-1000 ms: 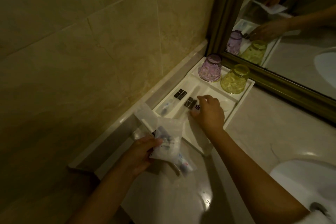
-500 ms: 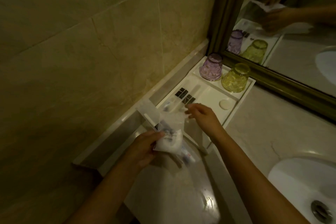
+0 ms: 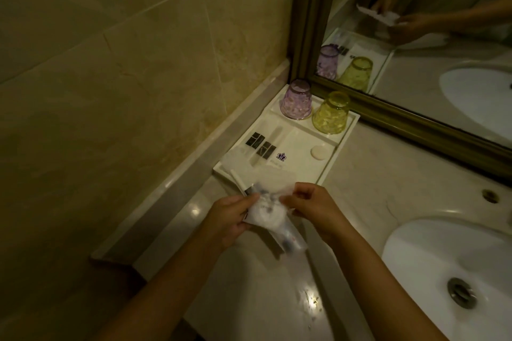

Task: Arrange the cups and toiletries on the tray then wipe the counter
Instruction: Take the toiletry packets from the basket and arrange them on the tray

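Both hands hold a small bunch of clear plastic toiletry packets [image 3: 267,212] just above the counter [image 3: 249,299]. The left hand [image 3: 231,216] has its fingers curled round the left side of the bunch, with the thumb on top. The right hand [image 3: 313,209] pinches the right top edge of a packet with thumb and fingertips. It looks like the left hand keeps the bunch steady so the right hand can pull one packet out for the tray. Both arms reach in from the near side, and the hands meet in the middle, just near of the tray's near edge. The packets are blurry, so what is inside them is hard to tell. The white tray [image 3: 336,151] sits against the wall in the far left corner, close to the mirror [image 3: 415,36]. Two cups stand upside down at its far end, the purple cup [image 3: 296,99] on the left and the yellow cup [image 3: 331,113] on the right, just beside each other. Flat packets with dark labels [image 3: 261,145] lie on the left part of the tray, and a small round soap [image 3: 318,153] lies on the right part. The sink [image 3: 448,271] is off to the right. Wiping the counter does not look started yet.
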A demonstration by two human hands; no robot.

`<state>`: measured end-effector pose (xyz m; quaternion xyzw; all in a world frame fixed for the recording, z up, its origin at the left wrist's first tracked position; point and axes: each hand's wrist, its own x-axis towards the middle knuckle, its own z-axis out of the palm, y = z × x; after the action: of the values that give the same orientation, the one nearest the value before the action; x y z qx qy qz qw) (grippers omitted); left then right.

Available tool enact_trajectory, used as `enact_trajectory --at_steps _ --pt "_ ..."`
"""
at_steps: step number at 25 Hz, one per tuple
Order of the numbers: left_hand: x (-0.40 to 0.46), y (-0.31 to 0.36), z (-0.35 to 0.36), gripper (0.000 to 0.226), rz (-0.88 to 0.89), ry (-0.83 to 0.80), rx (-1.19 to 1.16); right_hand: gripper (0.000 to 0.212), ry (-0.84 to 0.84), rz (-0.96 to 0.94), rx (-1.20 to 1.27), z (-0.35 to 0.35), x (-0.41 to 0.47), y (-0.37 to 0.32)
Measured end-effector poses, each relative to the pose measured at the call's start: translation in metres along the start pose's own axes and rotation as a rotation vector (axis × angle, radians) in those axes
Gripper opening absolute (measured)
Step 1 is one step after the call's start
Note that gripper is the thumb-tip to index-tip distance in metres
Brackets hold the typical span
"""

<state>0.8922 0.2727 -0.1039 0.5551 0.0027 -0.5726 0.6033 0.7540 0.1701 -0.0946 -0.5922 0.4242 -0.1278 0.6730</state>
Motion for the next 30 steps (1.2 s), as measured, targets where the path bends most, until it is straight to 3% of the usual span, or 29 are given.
enact_trajectory --at_steps 3,6,9,12,15,20,25,28,30 --pt "0.0 -0.001 0.0 0.016 -0.011 -0.048 0.005 0.012 0.151 0.022 0.066 0.002 -0.002 -0.002" --pt "0.001 0.0 -0.001 0.013 0.02 0.02 0.091 0.006 0.293 -0.104 0.038 -0.012 -0.008 -0.012" --pt "0.002 0.002 0.003 0.02 0.108 0.134 0.237 0.004 0.436 -0.351 -0.277 -0.015 -0.019 -0.027" --pt "-0.002 0.002 0.011 0.021 0.203 0.187 0.317 0.005 0.417 -0.456 -0.587 0.016 -0.028 -0.032" --pt "-0.006 0.003 0.017 0.018 0.246 0.142 0.31 0.013 0.334 -0.384 -0.568 0.041 -0.031 -0.025" --pt "-0.007 0.008 0.006 0.015 0.175 -0.02 0.201 0.023 0.215 -0.287 -0.329 0.037 -0.028 -0.018" --pt "-0.002 0.008 -0.003 0.016 0.131 -0.104 0.198 0.048 0.135 -0.089 -0.431 0.019 -0.015 -0.017" --pt "0.002 0.015 -0.003 0.01 0.152 -0.078 0.295 0.03 0.047 0.005 -0.242 0.011 -0.011 -0.015" --pt "0.007 0.025 0.001 0.005 0.173 -0.007 0.345 0.019 0.169 0.026 -0.092 0.002 -0.004 -0.012"
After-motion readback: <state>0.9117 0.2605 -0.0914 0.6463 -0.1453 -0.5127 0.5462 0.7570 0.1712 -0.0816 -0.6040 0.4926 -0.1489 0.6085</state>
